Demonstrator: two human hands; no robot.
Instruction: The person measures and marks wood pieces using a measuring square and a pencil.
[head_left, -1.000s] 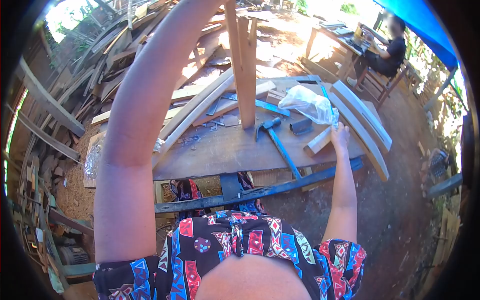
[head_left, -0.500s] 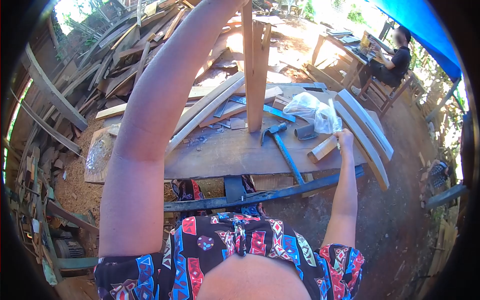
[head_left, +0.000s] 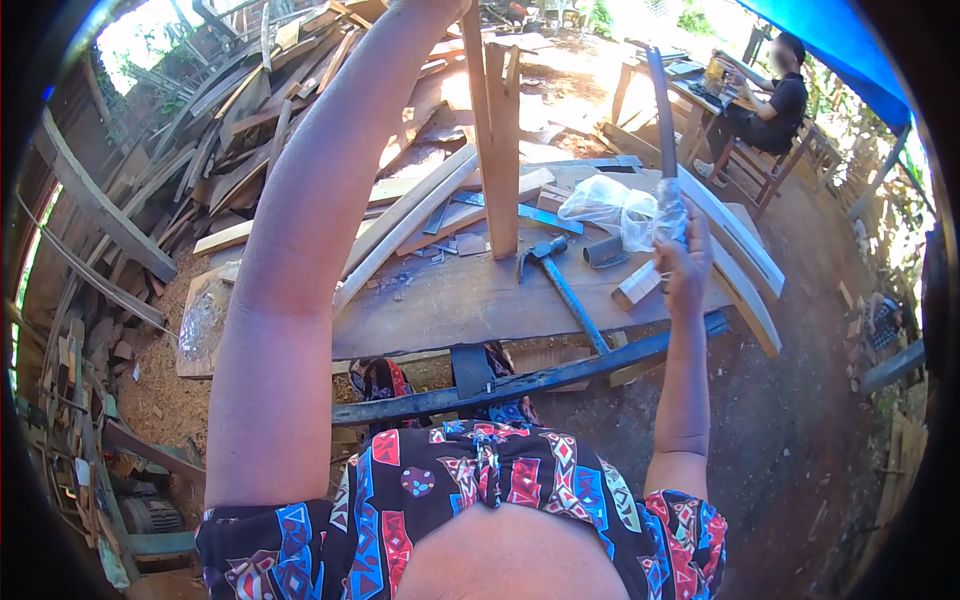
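At the top edge of the view, my left hand (head_left: 432, 8) is closed on the upper end of an upright wooden piece (head_left: 503, 180), though its fingers are partly cut off. This piece stands on the workbench (head_left: 450, 310) and splits into two prongs towards the top. My right hand (head_left: 684, 258) grips a machete (head_left: 662, 115) by its plastic-wrapped handle, blade pointing up. Left of that hand lie a crumpled clear plastic bag (head_left: 610, 208), a dark curved offcut (head_left: 606, 252) and a small wood block (head_left: 637, 286). A blue-handled hammer (head_left: 568, 290) rests nearer the bench's middle.
Curved wooden slats (head_left: 745, 300) lie along the bench's right end, with more strips (head_left: 410, 220) at the left. A large scrap-wood pile (head_left: 220, 120) rises behind. A person (head_left: 770, 105) sits at a table at the far right. A dark bar (head_left: 530, 383) runs along the near side.
My right hand has risen and turned, bringing the machete blade upright into clear sight. My left hand and the wooden piece appear slightly further left as the view shifts.
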